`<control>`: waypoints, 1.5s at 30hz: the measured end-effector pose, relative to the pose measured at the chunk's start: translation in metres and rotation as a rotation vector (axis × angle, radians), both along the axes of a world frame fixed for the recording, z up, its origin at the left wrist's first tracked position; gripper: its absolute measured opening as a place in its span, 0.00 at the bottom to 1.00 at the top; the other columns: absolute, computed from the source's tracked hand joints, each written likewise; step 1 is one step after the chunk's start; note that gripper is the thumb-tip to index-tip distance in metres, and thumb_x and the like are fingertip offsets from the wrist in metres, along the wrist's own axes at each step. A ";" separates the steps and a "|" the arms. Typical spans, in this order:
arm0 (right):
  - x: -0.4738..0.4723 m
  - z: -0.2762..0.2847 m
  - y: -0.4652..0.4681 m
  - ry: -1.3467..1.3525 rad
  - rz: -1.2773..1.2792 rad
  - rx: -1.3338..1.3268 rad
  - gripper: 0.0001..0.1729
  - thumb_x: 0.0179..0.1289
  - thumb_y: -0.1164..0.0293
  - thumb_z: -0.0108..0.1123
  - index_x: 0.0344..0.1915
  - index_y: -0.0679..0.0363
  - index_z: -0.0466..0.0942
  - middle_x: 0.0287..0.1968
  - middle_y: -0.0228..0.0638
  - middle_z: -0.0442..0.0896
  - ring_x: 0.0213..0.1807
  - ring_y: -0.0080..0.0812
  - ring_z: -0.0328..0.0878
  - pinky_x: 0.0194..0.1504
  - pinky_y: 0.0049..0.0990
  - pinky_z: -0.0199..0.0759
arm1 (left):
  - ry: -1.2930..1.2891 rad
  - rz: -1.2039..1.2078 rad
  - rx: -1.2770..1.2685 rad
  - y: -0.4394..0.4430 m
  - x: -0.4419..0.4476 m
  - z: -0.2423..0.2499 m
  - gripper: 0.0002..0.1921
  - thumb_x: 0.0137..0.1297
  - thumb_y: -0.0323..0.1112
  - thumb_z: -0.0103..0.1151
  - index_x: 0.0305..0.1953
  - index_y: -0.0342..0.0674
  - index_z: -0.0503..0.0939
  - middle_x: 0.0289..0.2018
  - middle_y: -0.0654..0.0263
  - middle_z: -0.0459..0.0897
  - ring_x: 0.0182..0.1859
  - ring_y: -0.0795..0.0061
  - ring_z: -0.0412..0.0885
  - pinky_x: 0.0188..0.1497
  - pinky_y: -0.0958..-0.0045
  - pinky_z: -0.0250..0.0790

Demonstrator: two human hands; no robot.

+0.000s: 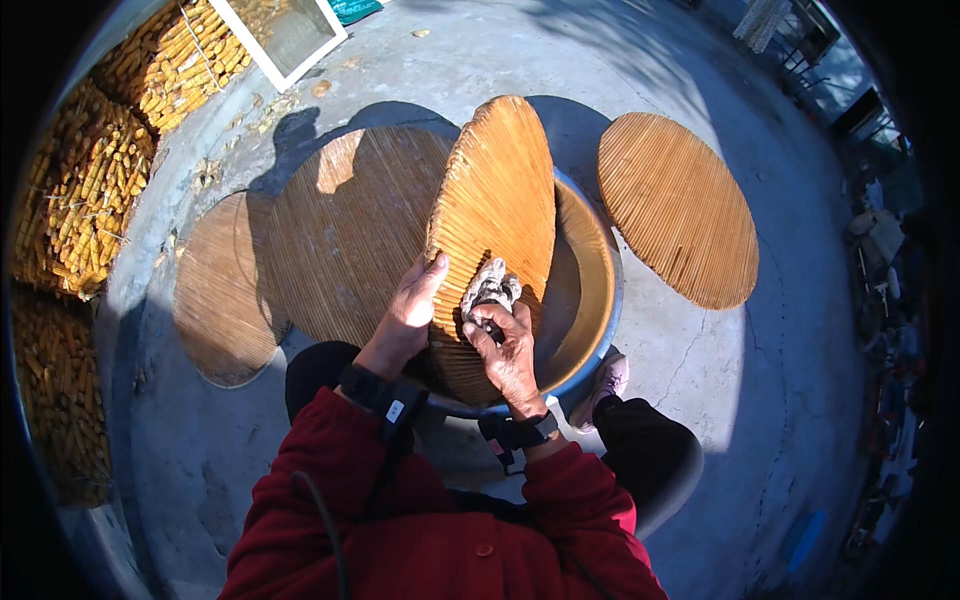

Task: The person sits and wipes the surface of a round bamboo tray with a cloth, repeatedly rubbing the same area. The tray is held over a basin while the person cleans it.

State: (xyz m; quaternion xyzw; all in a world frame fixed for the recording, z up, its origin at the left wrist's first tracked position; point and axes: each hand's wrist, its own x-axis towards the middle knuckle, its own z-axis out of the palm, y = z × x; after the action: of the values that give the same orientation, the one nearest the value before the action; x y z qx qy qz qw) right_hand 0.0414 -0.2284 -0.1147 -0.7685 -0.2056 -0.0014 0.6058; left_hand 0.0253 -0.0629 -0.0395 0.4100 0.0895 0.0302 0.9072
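Note:
My left hand grips the left edge of a round mat of plant stalks, thumb on its face. The mat is wet-looking and stands tilted in a large blue-rimmed basin. In my right hand is a crumpled, dark-stained cloth, pressed against the lower part of the mat. The basin's inner wall is tan; the mat hides much of its left side.
Two round stalk mats, one large and one smaller, lie to the left. Another round mat lies to the right. Corn cobs are stacked at far left, near a white-framed panel. My shoe is beside the basin.

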 end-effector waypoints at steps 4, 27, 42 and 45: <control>0.007 -0.002 0.009 -0.003 -0.101 -0.098 0.07 0.55 0.67 0.70 0.32 0.56 0.83 0.28 0.41 0.72 0.40 0.43 0.69 0.42 0.36 0.66 | 0.010 0.006 0.051 0.004 -0.001 -0.005 0.23 0.75 0.44 0.48 0.63 0.36 0.66 0.58 0.62 0.75 0.59 0.73 0.73 0.61 0.68 0.65; 0.015 -0.039 -0.001 0.119 -0.234 -0.172 0.07 0.51 0.73 0.70 0.33 0.56 0.85 0.39 0.47 0.74 0.43 0.46 0.73 0.48 0.37 0.67 | 0.018 0.031 0.033 0.003 0.003 -0.008 0.23 0.75 0.44 0.48 0.63 0.35 0.65 0.56 0.62 0.76 0.56 0.73 0.74 0.58 0.70 0.67; 0.027 0.029 0.001 -0.143 -0.001 -0.452 0.14 0.51 0.72 0.69 0.40 0.56 0.79 0.32 0.45 0.74 0.38 0.50 0.76 0.40 0.37 0.73 | 0.048 0.067 0.131 -0.003 0.003 -0.003 0.22 0.76 0.43 0.46 0.62 0.35 0.66 0.55 0.63 0.76 0.55 0.75 0.74 0.59 0.72 0.66; 0.035 0.040 -0.003 -0.201 0.030 -0.440 0.20 0.50 0.72 0.69 0.45 0.51 0.76 0.34 0.46 0.76 0.38 0.52 0.77 0.39 0.42 0.74 | 0.048 0.071 0.160 -0.003 0.000 0.002 0.20 0.77 0.42 0.46 0.61 0.34 0.67 0.53 0.64 0.77 0.53 0.77 0.75 0.57 0.73 0.68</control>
State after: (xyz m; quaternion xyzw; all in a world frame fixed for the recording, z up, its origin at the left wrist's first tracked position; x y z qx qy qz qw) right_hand 0.0764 -0.2312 -0.0747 -0.8748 -0.2718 -0.0239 0.4002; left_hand 0.0256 -0.0664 -0.0372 0.4783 0.1229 0.0595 0.8675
